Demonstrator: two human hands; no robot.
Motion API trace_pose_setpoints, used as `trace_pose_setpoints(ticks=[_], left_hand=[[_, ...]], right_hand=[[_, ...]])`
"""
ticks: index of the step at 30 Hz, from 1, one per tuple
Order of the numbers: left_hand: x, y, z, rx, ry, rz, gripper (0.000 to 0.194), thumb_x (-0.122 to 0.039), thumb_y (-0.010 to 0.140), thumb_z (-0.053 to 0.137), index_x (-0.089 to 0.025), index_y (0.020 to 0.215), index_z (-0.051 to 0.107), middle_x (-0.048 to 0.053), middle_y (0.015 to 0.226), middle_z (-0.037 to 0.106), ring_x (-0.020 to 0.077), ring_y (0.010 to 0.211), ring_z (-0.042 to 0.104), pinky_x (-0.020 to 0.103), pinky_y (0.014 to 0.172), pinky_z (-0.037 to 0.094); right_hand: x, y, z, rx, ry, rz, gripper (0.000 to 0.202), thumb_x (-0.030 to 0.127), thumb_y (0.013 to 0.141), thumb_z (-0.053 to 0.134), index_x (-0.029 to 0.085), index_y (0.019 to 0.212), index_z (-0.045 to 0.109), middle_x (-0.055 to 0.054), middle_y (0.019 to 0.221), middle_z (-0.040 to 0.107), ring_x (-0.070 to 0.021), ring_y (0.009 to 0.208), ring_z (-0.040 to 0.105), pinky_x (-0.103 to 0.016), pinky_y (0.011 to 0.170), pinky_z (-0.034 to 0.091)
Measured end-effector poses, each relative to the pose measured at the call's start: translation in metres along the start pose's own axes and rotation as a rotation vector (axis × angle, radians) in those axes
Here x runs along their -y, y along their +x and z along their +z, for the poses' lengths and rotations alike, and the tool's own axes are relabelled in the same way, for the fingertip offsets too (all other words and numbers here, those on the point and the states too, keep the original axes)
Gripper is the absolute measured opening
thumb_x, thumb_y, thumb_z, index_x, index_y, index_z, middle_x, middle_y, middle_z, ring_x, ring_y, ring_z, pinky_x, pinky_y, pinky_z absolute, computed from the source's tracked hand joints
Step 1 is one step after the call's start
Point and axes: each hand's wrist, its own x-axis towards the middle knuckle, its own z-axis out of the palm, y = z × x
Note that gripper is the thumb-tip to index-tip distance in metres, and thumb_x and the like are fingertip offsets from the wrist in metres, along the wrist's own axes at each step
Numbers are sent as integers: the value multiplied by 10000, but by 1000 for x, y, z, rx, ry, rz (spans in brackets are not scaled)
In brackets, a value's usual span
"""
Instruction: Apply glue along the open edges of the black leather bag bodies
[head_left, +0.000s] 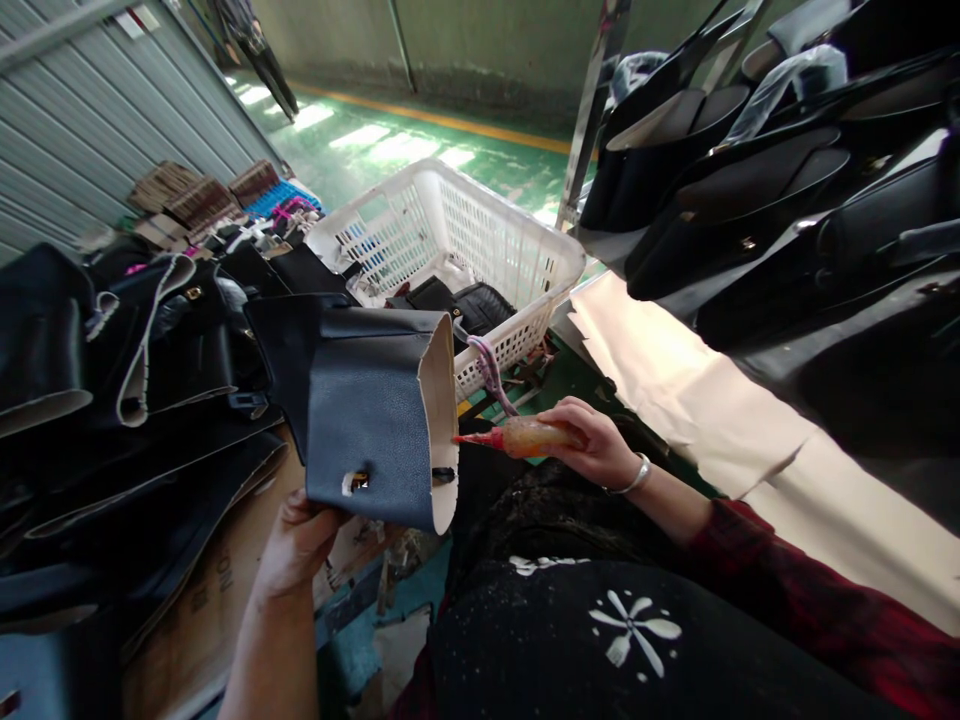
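Note:
My left hand [300, 545] grips the lower left edge of a dark leather bag panel [367, 410], which is folded over and held up in front of me. A small metal clasp [360, 481] sits near its bottom, and its pale inner side shows along the right edge. In my right hand [600, 445] is a squeeze bottle [540, 437] with amber contents and a red nozzle. The nozzle's tip points left, at the pale edge of the panel; whether it touches I cannot tell.
A white plastic basket [495, 220] with dark pieces inside stands ahead. Dark leather pieces [172, 350] pile up at left on a cardboard box [217, 580]. Dark bags [750, 200] fill a rack at right, above beige sheeting [720, 400]. A person [259, 50] stands far back.

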Motion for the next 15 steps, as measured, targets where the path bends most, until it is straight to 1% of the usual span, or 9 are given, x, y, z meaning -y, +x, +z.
trace_pose_setpoints(ticks=[2, 4, 7, 9, 12, 15], left_hand=[[-1, -1, 2, -14, -10, -51, 208, -102, 327, 792, -212, 496, 745, 30, 589, 719, 148, 546, 644, 234, 601, 583], [-2, -1, 4, -28, -13, -59, 209, -96, 319, 782, -210, 488, 740, 29, 577, 712, 147, 546, 640, 233, 603, 579], [-2, -1, 4, -52, -11, -49, 193, -93, 314, 773, -202, 464, 719, 14, 528, 676, 122, 495, 596, 212, 546, 546], [-2, -1, 4, -61, -6, -45, 180, -97, 311, 771, -195, 444, 699, 2, 498, 647, 103, 468, 565, 197, 520, 523], [-1, -1, 3, -41, 16, -44, 173, -103, 316, 771, -191, 448, 701, 6, 510, 654, 108, 483, 574, 201, 536, 530], [-1, -2, 4, -37, 22, -53, 187, -105, 324, 764, -199, 483, 730, 18, 554, 692, 126, 519, 610, 208, 565, 547]], right_hand=[[-1, -3, 1, 25, 32, 32, 235, 340, 875, 719, 204, 1062, 681, -65, 873, 640, -179, 715, 607, -284, 608, 519], [-2, -8, 2, 47, 106, 124, 254, 372, 860, 739, 199, 1038, 683, -59, 875, 648, -175, 714, 618, -276, 608, 520], [-3, -14, 2, 59, 245, 290, 320, 421, 830, 783, 191, 1028, 682, -53, 891, 667, -169, 723, 637, -259, 617, 532], [-3, -16, 2, 58, 303, 349, 362, 441, 811, 805, 186, 1035, 681, -54, 905, 676, -170, 736, 645, -259, 635, 544], [-3, -16, 3, 39, 323, 356, 390, 462, 799, 815, 188, 1040, 678, -54, 911, 680, -176, 748, 649, -265, 648, 554], [-3, -13, 5, 45, 270, 282, 357, 449, 815, 797, 192, 1034, 684, -58, 908, 674, -177, 739, 642, -270, 634, 548]])
